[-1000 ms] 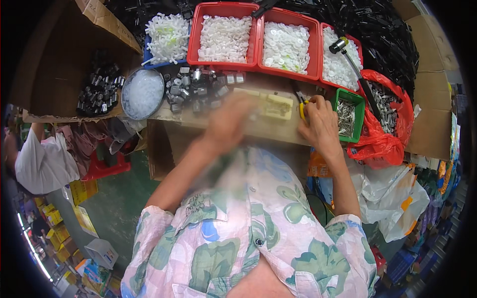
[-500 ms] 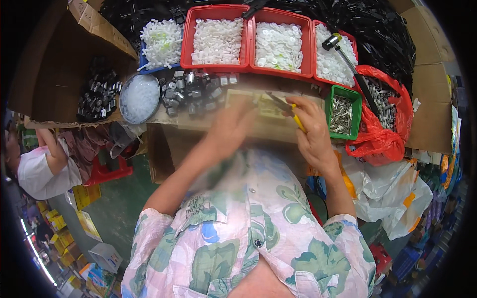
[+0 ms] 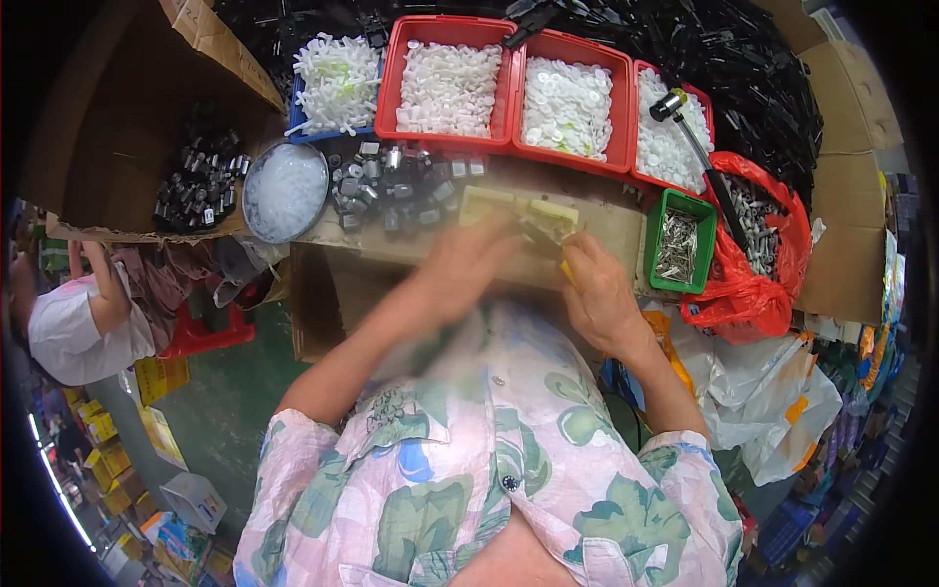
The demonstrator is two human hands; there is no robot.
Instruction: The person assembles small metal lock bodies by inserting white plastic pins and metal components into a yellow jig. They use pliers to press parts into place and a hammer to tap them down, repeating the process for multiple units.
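Note:
My right hand point(image 3: 599, 298) is closed round a pair of yellow-handled pliers point(image 3: 566, 268). Their dark jaws point up and left over a pale cream block point(image 3: 554, 212) on the workbench. My left hand point(image 3: 468, 264) is smeared by motion beside the jaws, at the near side of the block. Its fingers cannot be made out, nor whether anything is in them. Left of the block lie several small black-and-silver parts point(image 3: 362, 181). A round dish of small translucent pieces point(image 3: 286, 193) stands beyond them.
Along the back stand a blue tray point(image 3: 335, 125) and red trays point(image 3: 452, 137) of white plastic parts. A hammer point(image 3: 719, 181) leans at the right, by a green tray of metal pins point(image 3: 678, 245) and a red plastic bag point(image 3: 748, 303). Another person point(image 3: 88, 318) sits at far left.
The pliers and my right hand have come down and slightly left, nearer the left hand. My left hand is blurred in both frames. The whole view has shifted a little.

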